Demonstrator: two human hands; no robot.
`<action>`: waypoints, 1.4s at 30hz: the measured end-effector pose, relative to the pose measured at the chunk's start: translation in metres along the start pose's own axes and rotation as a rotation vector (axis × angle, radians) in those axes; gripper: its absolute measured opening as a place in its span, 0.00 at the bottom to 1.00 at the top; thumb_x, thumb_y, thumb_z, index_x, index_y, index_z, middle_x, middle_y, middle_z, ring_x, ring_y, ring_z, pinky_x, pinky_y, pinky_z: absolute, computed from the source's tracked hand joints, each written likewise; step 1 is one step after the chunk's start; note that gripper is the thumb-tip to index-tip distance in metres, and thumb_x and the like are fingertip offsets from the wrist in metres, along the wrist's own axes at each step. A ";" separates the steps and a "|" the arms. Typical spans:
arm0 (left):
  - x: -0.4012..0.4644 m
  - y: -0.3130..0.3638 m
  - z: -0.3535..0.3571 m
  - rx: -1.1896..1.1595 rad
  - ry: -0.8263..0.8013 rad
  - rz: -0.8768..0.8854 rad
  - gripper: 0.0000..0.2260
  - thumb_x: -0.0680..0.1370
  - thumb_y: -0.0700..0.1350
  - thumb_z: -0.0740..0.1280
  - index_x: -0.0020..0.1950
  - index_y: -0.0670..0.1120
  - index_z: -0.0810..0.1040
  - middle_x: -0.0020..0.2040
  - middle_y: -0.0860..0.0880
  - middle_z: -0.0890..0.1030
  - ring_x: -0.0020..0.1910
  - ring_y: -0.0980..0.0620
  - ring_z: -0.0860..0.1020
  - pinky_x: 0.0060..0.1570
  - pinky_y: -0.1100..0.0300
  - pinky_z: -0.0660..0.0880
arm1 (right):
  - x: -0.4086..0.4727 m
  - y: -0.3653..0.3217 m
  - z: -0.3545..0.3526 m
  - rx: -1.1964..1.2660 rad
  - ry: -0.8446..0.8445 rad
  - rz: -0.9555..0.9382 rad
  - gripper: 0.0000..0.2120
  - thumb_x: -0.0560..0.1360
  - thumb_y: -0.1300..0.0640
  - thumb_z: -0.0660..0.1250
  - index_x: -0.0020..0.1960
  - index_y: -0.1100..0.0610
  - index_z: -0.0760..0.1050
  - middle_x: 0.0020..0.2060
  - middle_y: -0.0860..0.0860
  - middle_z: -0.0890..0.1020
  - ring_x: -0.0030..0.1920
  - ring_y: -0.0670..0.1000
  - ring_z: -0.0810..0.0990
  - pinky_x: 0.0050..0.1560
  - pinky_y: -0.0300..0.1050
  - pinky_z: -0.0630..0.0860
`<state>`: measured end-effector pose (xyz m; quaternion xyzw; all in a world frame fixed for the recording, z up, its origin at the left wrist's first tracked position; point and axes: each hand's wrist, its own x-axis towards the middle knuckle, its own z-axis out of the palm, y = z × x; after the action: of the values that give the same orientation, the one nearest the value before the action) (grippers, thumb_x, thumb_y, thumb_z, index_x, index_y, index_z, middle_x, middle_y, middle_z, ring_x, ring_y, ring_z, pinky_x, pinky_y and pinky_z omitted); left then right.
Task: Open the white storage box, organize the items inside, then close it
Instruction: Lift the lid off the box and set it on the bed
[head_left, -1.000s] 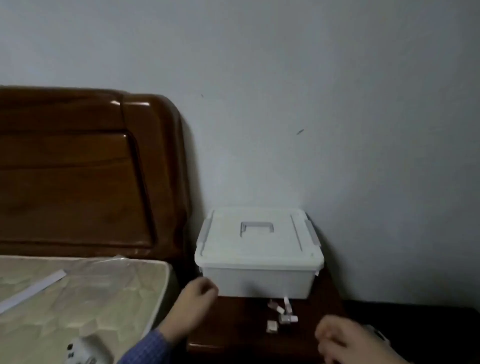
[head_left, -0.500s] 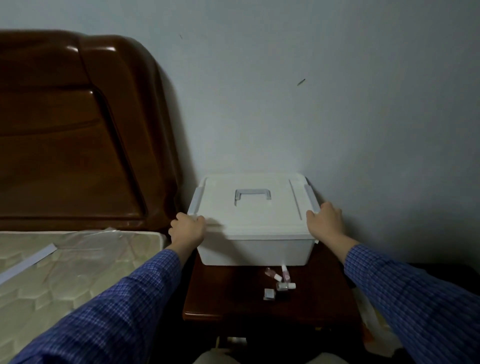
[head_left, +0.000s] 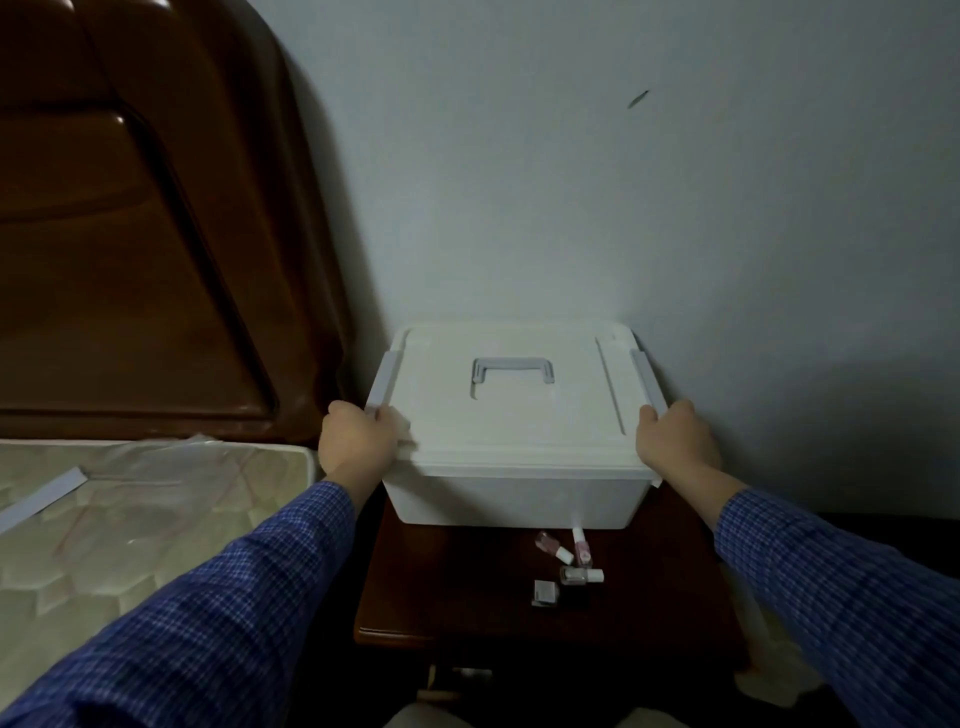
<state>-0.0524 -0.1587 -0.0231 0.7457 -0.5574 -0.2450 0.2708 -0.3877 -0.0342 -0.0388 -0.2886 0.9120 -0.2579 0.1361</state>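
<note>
The white storage box (head_left: 511, 426) sits lid-on at frame centre on the dark desk (head_left: 457, 597), its long axis left-right, grey handle (head_left: 512, 367) on top. The left hand (head_left: 358, 441) and right hand (head_left: 675, 439) curl their fingers around the side latches. Small bottles (head_left: 569, 561) (lying down) lie before it, the bed (head_left: 130, 519) at the left.

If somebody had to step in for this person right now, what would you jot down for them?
Left hand: gripping the white storage box at its left grey latch.
Right hand: gripping the right grey latch.
Box sits on the dark nightstand against the wall, lid on and closed.
Small nail-polish bottles lie loose in front of the box.
Done: hands placed on the latches.
Left: unclip, lift the lid, tidy the inside, close it.
</note>
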 end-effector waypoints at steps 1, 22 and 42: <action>-0.002 0.001 0.000 0.027 0.012 0.016 0.19 0.79 0.52 0.66 0.61 0.38 0.71 0.56 0.39 0.79 0.51 0.39 0.80 0.50 0.45 0.80 | -0.001 0.002 -0.002 -0.011 0.004 -0.006 0.21 0.82 0.46 0.56 0.65 0.63 0.68 0.59 0.62 0.79 0.55 0.64 0.80 0.45 0.50 0.71; -0.023 0.001 -0.004 0.237 0.096 0.125 0.18 0.79 0.56 0.62 0.34 0.47 0.72 0.32 0.48 0.78 0.29 0.48 0.77 0.31 0.57 0.75 | -0.009 0.023 -0.007 -0.053 0.085 0.025 0.24 0.82 0.41 0.53 0.35 0.56 0.66 0.31 0.53 0.73 0.30 0.52 0.71 0.28 0.40 0.62; -0.023 -0.001 -0.006 0.147 -0.101 0.086 0.17 0.77 0.50 0.62 0.56 0.37 0.78 0.58 0.38 0.77 0.55 0.36 0.77 0.57 0.42 0.77 | -0.016 0.017 -0.013 0.045 0.093 -0.020 0.17 0.80 0.50 0.57 0.42 0.62 0.74 0.35 0.55 0.76 0.31 0.52 0.72 0.29 0.39 0.62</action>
<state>-0.0537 -0.1353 -0.0173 0.7256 -0.6183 -0.2286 0.1972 -0.3880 -0.0077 -0.0356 -0.2824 0.9082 -0.2931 0.0975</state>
